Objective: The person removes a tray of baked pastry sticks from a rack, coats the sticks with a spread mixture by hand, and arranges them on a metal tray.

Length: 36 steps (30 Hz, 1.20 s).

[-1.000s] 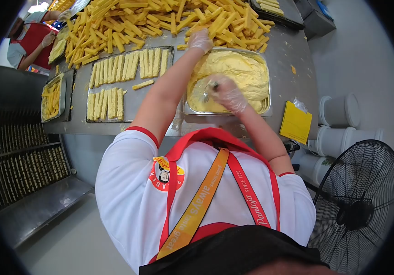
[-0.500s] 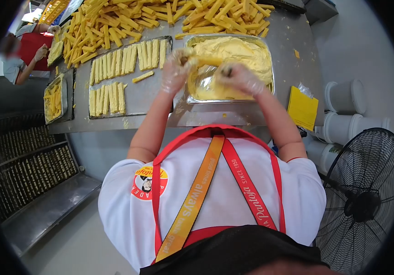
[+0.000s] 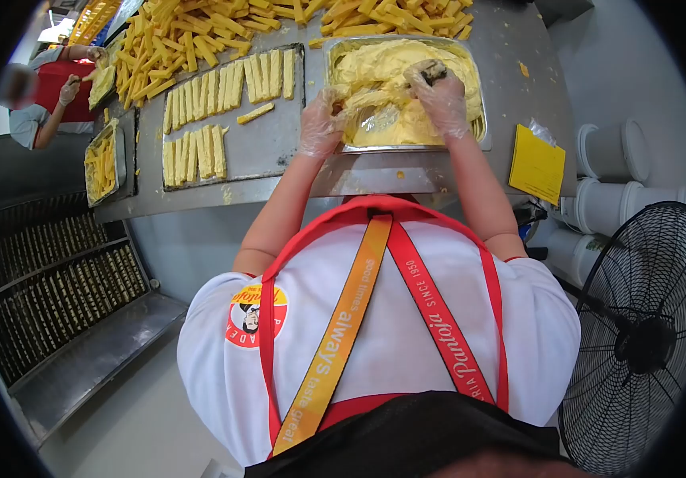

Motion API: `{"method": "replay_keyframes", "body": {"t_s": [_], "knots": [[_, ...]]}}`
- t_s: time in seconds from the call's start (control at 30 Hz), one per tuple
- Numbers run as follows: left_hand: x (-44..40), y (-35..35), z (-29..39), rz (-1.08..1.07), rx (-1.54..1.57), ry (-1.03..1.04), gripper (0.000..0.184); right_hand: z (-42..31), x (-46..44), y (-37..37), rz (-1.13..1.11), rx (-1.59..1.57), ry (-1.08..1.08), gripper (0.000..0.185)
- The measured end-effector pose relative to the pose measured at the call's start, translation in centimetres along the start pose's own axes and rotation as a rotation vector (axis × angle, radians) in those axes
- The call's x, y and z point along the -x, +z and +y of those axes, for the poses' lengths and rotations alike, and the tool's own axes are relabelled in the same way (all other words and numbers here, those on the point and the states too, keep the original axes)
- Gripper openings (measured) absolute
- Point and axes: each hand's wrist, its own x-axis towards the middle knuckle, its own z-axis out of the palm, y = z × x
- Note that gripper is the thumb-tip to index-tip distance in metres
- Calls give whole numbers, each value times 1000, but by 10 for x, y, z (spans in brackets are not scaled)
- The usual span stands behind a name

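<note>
Both hands wear clear plastic gloves and work over a metal pan (image 3: 485,142) of pale yellow cream (image 3: 395,64). At the pan's left edge, my left hand (image 3: 323,123) is closed around one end of a cream-coated cake stick (image 3: 365,100), which reaches over the cream. My right hand (image 3: 442,102), above the right half of the pan, is closed around a tool with a dark handle (image 3: 436,73); its working end is hidden. Left of the pan, a dark baking tray (image 3: 259,151) holds rows of coated sticks (image 3: 203,92), with one stick (image 3: 255,113) lying askew.
A big heap of bare yellow sticks (image 3: 191,36) fills the back of the metal table. A smaller pan (image 3: 119,167) with sticks stands far left. At the right lie a yellow cloth-like sheet (image 3: 536,166), white buckets (image 3: 614,150) and a fan (image 3: 642,334). Another person (image 3: 52,92) works at upper left.
The view has shifted, so the table sits higher in it. My right hand has risen across the pan, away from the stick. The stick in my left hand now shows a thicker cream coating.
</note>
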Motion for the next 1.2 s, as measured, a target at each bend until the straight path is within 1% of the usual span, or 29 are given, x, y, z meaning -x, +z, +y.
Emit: {"method": "replay_keyframes", "body": {"t_s": [0.03, 0.13, 0.17, 0.23, 0.27, 0.37, 0.47, 0.57, 0.6, 0.67, 0.7, 0.73, 0.77, 0.8, 0.83, 0.87, 0.93, 0.97, 1.0, 1.03, 1.07, 1.1, 1.17, 1.2], "knots": [[1, 0, 0, -3, 9, -24, 27, -6, 5, -1, 15, 14, -55, 14], [0, -2, 3, -34, 6, -95, 25, -28, 24, 11, -115, -564, 76, 20], [-1, -3, 5, -46, 0, -119, 25, -27, 24, 10, -91, -501, 96, 20], [-2, -5, 6, -64, 74, -230, 22, -16, 18, 8, -46, -371, 131, 19], [-3, -6, 7, -70, 111, -285, 21, 15, 5, 7, 24, -186, 50, 15], [-5, -11, 18, -58, 77, -316, 20, 7, 8, 0, 131, 207, -103, 15], [-4, -9, 13, -103, 91, -344, 23, -21, 25, 13, 11, -481, 56, 18], [-4, -14, 18, -93, 49, -338, 26, -6, 17, 10, -18, -440, 14, 18], [-4, -13, 16, -93, 28, -319, 26, 8, 9, 7, -7, -267, 67, 18], [-3, -9, 8, -89, -15, -290, 28, 4, 7, 1, 102, -6, 62, 18], [-2, -7, 2, -77, -55, -216, 28, -1, 6, 1, 154, 122, 53, 18], [0, -5, -2, -70, -96, -146, 28, -6, 13, 2, 132, 12, -22, 18], [2, -3, -6, -64, -140, -74, 28, -13, 18, 6, 106, -143, -21, 19], [-2, -11, 14, -100, -110, -272, 26, -19, 21, 11, 81, -298, -16, 19], [1, -9, 13, -65, -72, -260, 26, -23, 23, 17, 56, -453, -6, 20], [5, -8, 10, -32, -36, -247, 25, -12, 19, 13, -21, -401, 18, 22], [11, -19, 15, 11, 49, -227, 24, 20, 3, 0, -37, -141, 79, 22], [16, -25, 12, 52, -19, -224, 23, 28, -3, -1, -44, -8, 104, 23], [23, -31, 5, 89, -85, -221, 21, 3, 2, 1, 51, 161, 201, 24], [30, -38, -2, 128, -151, -218, 20, 7, 2, 1, 73, 100, 185, 25], [41, -51, -11, 241, -252, -165, 17, 16, 0, -1, 95, 38, 168, 26], [54, -69, -21, 345, -355, -115, 14, 21, 2, -2, 117, -24, 160, 27], [73, -116, -41, 486, -463, 5, 10, 17, 10, 3, 98, -82, 135, 27], [83, -132, -53, 517, -472, -99, 11, 16, 12, 5, 80, -88, 134, 26]]}}
